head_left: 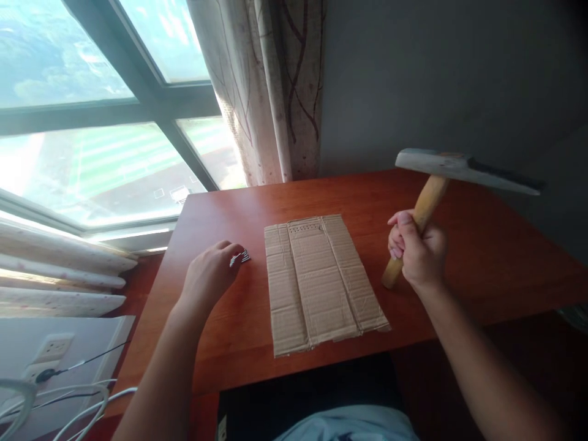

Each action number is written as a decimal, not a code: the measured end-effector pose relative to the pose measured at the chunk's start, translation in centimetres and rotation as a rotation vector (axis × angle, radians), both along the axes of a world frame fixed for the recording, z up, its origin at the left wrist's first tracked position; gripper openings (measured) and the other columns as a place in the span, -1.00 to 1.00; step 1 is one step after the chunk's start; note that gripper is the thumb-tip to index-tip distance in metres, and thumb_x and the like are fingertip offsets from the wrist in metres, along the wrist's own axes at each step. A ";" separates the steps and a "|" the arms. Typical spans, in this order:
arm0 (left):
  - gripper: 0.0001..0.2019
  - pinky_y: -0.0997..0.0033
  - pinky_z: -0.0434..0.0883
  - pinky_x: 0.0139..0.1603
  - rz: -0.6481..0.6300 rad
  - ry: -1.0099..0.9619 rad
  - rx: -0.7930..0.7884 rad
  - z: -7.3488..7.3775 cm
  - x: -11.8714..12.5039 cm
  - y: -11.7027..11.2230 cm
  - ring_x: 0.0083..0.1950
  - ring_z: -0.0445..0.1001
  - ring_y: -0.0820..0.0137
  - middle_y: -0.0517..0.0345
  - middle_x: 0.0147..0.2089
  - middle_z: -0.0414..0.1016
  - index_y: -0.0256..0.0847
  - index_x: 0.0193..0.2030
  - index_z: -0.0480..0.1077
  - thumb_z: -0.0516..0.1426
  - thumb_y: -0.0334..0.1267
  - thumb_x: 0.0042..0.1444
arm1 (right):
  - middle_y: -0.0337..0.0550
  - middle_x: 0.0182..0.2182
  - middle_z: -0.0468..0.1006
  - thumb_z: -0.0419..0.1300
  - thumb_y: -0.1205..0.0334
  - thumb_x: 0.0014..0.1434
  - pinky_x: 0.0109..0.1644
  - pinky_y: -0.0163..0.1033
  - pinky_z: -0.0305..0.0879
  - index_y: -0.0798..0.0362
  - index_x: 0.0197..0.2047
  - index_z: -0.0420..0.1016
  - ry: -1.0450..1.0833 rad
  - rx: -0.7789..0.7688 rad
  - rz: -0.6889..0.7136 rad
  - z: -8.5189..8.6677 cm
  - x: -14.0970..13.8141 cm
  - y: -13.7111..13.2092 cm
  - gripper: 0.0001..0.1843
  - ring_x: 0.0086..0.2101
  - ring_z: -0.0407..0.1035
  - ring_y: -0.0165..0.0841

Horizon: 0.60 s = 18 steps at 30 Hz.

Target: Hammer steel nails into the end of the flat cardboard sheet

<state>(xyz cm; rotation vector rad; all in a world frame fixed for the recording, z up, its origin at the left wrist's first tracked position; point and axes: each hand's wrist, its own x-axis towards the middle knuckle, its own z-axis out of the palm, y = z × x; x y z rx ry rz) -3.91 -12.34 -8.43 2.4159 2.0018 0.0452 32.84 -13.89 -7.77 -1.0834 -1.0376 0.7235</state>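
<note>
My right hand [418, 248] is wrapped round the wooden handle of a hammer [425, 205]. Its metal head is raised above the right part of the table, the thin end pointing right. On the left, my left hand [214, 269] reaches down to a small pile of nails [245, 255] on the tabletop. Its fingers are curled at the pile and partly cover it; whatever is between the fingertips is hidden. Between the hands lies a flat sheet of creased brown cardboard [321, 282]. Rows of small dark dots run near its far edge; whether these are holes or nails I cannot tell.
The reddish-brown wooden table [229, 337] meets a grey wall [436, 79] at the back. A window [114, 165] and patterned curtains [275, 92] stand to the left. At lower left are a wall socket [57, 348] with a black plug and several loose cables [98, 401].
</note>
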 end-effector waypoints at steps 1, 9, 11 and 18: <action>-0.70 0.34 0.25 -0.37 -0.007 0.043 0.005 0.0 0.2 -0.4 -0.26 0.54 0.28 0.09 -0.07 0.59 -0.09 -0.11 0.53 -0.03 -0.14 0.32 | -0.45 -0.70 0.13 0.23 -0.02 0.26 -0.68 -0.38 0.03 0.04 -0.36 0.42 0.006 0.038 -0.015 0.0 -0.1 0.0 -0.69 -0.72 0.05 -0.54; -0.66 0.32 0.17 -0.42 -0.080 0.242 0.038 -0.9 0.7 -1.2 -0.20 0.55 0.20 0.03 -0.12 0.57 -0.10 -0.07 0.52 -0.09 -0.22 0.37 | -0.40 -0.66 0.25 0.23 0.05 0.27 -0.63 -0.35 0.14 0.04 -0.28 0.46 -0.012 0.165 0.038 0.4 -0.2 -1.2 -0.77 -0.68 0.17 -0.50; -0.66 0.32 0.17 -0.43 -0.100 0.266 0.025 -1.0 0.6 -1.1 -0.20 0.55 0.18 0.02 -0.15 0.57 -0.12 -0.10 0.51 -0.10 -0.24 0.36 | -0.42 -0.68 0.23 0.23 0.06 0.27 -0.66 -0.37 0.07 0.05 -0.29 0.46 -0.001 0.168 0.009 0.4 -0.1 -1.5 -0.78 -0.70 0.12 -0.52; -0.67 0.33 0.14 -0.48 -0.117 0.259 0.003 -0.7 0.9 -0.8 -0.28 0.56 0.16 0.00 -0.23 0.56 -0.18 -0.19 0.49 -0.10 -0.25 0.34 | -0.46 -0.71 0.16 0.24 0.12 0.26 -0.68 -0.37 -0.04 0.06 -0.31 0.44 0.054 0.235 -0.097 0.0 -0.1 -1.4 -0.81 -0.73 0.02 -0.55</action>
